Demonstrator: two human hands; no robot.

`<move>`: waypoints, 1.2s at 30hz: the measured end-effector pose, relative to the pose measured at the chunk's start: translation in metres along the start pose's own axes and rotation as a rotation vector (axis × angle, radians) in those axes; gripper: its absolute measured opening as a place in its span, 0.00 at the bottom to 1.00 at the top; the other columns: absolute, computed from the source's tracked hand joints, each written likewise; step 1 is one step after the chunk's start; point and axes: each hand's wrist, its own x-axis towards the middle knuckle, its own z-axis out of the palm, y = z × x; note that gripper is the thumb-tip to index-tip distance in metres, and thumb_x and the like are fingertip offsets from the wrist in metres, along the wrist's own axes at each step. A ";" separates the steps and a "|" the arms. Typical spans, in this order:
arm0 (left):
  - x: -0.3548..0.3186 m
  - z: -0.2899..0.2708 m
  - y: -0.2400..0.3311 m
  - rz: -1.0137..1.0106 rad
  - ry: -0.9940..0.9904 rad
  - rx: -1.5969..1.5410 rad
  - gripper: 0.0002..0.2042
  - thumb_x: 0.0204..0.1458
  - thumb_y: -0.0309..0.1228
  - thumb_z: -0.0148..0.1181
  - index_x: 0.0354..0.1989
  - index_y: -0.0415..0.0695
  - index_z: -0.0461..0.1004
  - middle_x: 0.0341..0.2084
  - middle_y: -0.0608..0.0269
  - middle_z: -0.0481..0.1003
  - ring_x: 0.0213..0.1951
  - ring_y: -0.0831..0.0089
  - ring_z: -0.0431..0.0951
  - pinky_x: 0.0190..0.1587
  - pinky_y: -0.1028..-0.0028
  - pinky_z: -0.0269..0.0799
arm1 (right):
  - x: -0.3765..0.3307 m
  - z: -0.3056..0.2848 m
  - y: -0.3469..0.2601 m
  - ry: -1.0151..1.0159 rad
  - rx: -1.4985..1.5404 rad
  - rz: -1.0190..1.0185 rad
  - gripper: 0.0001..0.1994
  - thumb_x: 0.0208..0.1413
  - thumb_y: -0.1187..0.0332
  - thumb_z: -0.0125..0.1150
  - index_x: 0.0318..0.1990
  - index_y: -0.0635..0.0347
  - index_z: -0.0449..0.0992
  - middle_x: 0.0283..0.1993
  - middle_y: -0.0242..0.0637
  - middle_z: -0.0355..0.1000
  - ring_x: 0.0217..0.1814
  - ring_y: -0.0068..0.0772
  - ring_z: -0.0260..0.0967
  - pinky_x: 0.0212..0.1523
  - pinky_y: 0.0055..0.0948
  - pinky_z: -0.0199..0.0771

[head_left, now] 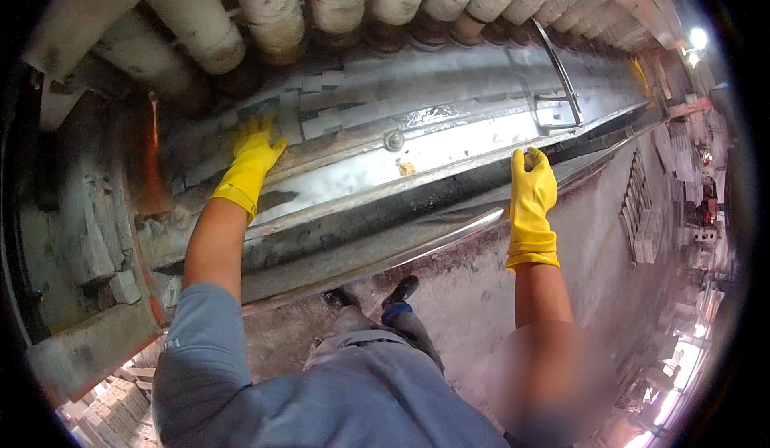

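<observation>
My left hand (pixel 255 159) wears a yellow rubber glove and reaches over the wet bed of a large machine. Its fingers are spread and lie against flat grey tile-like pieces (pixel 321 123), some of them blurred under the wet sheen. My right hand (pixel 533 182), gloved the same way, is beside the bed's near rail, its fingers curled in. Whether anything is in that grip is hidden. A bent metal bar frame (pixel 571 99) rises from the bed just beyond the right hand.
A row of thick, dirty cylinders (pixel 269 11) hangs over the bed's far side. A pale wet ledge (pixel 361 171) with a round bolt (pixel 394 140) runs along the near side, above a dark trough (pixel 377 215). Stacked slabs (pixel 642 215) stand on the floor at right.
</observation>
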 end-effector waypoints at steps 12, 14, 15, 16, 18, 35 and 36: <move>-0.057 -0.040 0.034 0.443 -0.096 -0.186 0.38 0.58 0.50 0.64 0.74 0.46 0.61 0.75 0.44 0.54 0.76 0.47 0.53 0.76 0.59 0.50 | 0.012 0.008 -0.006 0.027 -0.031 -0.031 0.29 0.59 0.42 0.58 0.58 0.53 0.80 0.52 0.40 0.82 0.56 0.48 0.79 0.56 0.44 0.75; -0.091 -0.072 0.052 0.585 -0.061 -0.266 0.37 0.58 0.50 0.64 0.72 0.43 0.64 0.73 0.42 0.59 0.73 0.45 0.58 0.74 0.57 0.55 | 0.016 0.010 0.003 0.043 -0.013 -0.050 0.30 0.59 0.42 0.58 0.58 0.54 0.80 0.52 0.42 0.82 0.56 0.49 0.79 0.55 0.45 0.75; -0.111 -0.085 0.053 0.637 -0.074 -0.313 0.36 0.58 0.49 0.64 0.71 0.43 0.64 0.72 0.42 0.61 0.72 0.45 0.60 0.73 0.57 0.57 | 0.018 0.014 0.004 0.045 0.002 -0.067 0.30 0.58 0.41 0.58 0.58 0.54 0.80 0.52 0.42 0.82 0.56 0.49 0.79 0.55 0.45 0.75; -0.132 -0.097 0.054 0.694 -0.089 -0.362 0.35 0.58 0.49 0.64 0.70 0.42 0.65 0.70 0.42 0.63 0.71 0.44 0.62 0.72 0.56 0.59 | 0.018 0.011 -0.001 0.009 -0.014 -0.055 0.31 0.58 0.41 0.59 0.59 0.54 0.79 0.53 0.45 0.81 0.57 0.51 0.78 0.56 0.46 0.75; -0.173 -0.124 0.055 0.772 -0.128 -0.432 0.34 0.58 0.49 0.64 0.69 0.42 0.67 0.68 0.41 0.66 0.69 0.45 0.66 0.71 0.56 0.62 | 0.025 0.013 0.004 0.003 -0.039 -0.059 0.32 0.57 0.41 0.59 0.60 0.54 0.79 0.54 0.46 0.81 0.58 0.52 0.77 0.57 0.47 0.75; -0.323 -0.064 -0.115 -0.378 0.697 -0.472 0.23 0.62 0.45 0.63 0.53 0.36 0.80 0.46 0.48 0.83 0.50 0.55 0.83 0.55 0.64 0.76 | 0.136 -0.002 0.061 -0.113 -0.005 -0.017 0.34 0.60 0.40 0.57 0.64 0.57 0.75 0.61 0.52 0.76 0.63 0.56 0.73 0.60 0.49 0.73; -0.322 -0.061 -0.115 -0.393 0.742 -0.446 0.22 0.62 0.45 0.63 0.53 0.37 0.81 0.46 0.49 0.83 0.50 0.55 0.84 0.55 0.64 0.77 | 0.141 -0.003 0.065 -0.115 -0.009 -0.041 0.34 0.60 0.40 0.56 0.63 0.58 0.75 0.61 0.52 0.76 0.63 0.56 0.73 0.61 0.49 0.72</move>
